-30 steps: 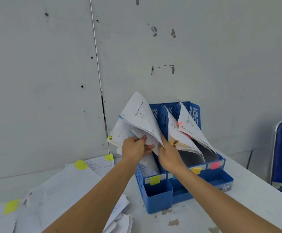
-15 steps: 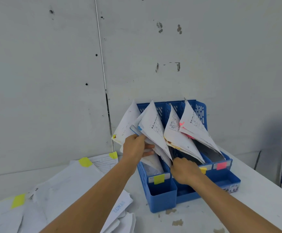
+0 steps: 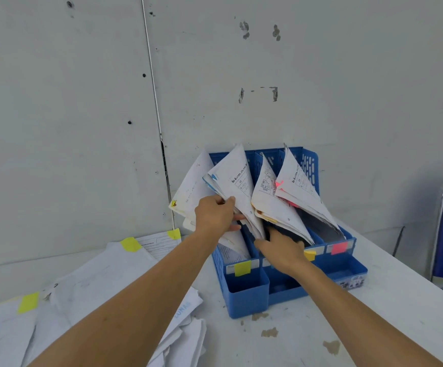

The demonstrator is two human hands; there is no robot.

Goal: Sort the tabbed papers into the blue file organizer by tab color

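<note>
blue organizer (image 3: 244,300) slots hold tabbed papers (image 3: 276,207)

Left hand (image 3: 215,214) around organizer (image 3: 244,295) papers (image 3: 239,178)

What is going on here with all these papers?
A person is filing papers by tab colour. The left hand grips a sheaf of white blue-tabbed papers at the blue plastic file organizer; the right hand reaches into a middle slot, fingers partly hidden. Yellow-tabbed white papers lie on the white table.

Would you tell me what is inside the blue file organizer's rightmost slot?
White papers with pink tabs lean out of it; beneath them it is dark, and its floor is hidden.
</note>
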